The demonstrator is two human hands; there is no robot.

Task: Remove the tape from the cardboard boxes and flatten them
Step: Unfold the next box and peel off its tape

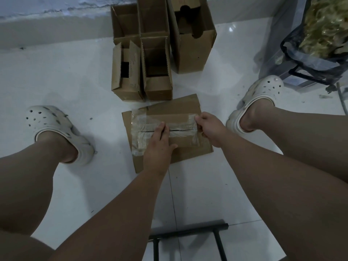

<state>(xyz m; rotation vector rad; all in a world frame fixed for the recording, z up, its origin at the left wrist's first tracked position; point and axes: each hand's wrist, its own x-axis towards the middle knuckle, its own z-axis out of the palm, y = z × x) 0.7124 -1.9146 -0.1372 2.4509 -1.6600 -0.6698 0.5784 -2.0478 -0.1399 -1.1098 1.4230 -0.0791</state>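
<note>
A brown cardboard box (188,153) lies low on the white tiled floor between my feet. Clear tape (143,127) covers its top along the centre seam and runs down its left side. My left hand (160,146) rests flat on the box top with straight fingers over the seam. My right hand (209,127) sits at the box's right edge, its fingers curled and pinching the end of the tape there. Several open cardboard boxes (156,72) stand upright just beyond it.
My two feet in white clogs, the left foot (54,129) and the right foot (258,102), flank the box. A clear bag with dark trim (318,40) stands at the far right. A dark metal frame (188,234) lies near the bottom edge. A wall base runs along the top.
</note>
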